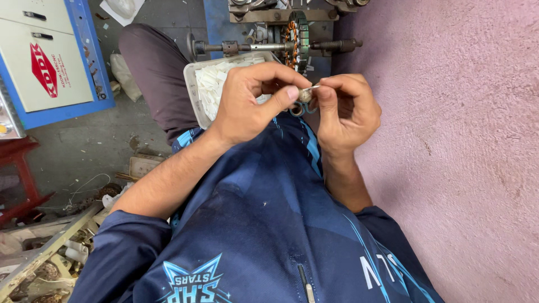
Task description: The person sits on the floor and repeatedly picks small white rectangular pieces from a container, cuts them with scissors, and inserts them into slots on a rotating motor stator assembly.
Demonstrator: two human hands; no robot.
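Sitting beside pink wall [460, 140], littered floor [84, 146].

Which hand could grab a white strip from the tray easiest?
Probably left: the left hand sits over the tray of white strips; the right hand is farther away, pinching the small metal piece.

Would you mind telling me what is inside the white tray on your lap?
The white tray holds a heap of small white strips; the left hand covers its right part.
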